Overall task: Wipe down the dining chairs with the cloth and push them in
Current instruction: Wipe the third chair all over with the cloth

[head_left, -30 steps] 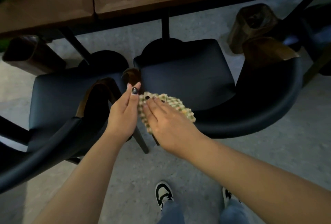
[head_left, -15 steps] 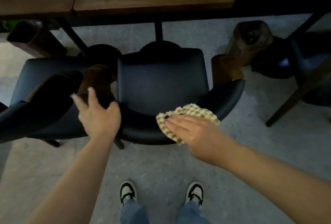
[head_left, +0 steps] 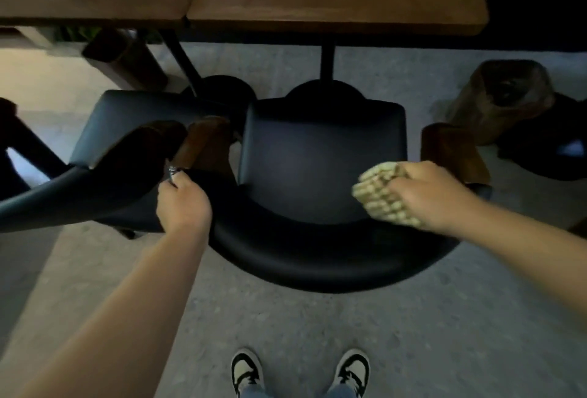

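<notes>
— What's on your left?

— My left hand [head_left: 184, 203] curls round the black chair [head_left: 320, 168] at its curved back (dark, padded, wooden arms).

— And the cloth?

— Checked, pale green; the cloth [head_left: 381, 197] lies bunched under my right hand [head_left: 428, 194], fingers gripping it against the chair's right side.

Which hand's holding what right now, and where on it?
Right hand grips the checked cloth, bunched at its right end, against the chair backrest. Left hand grips that backrest's left end.
</notes>
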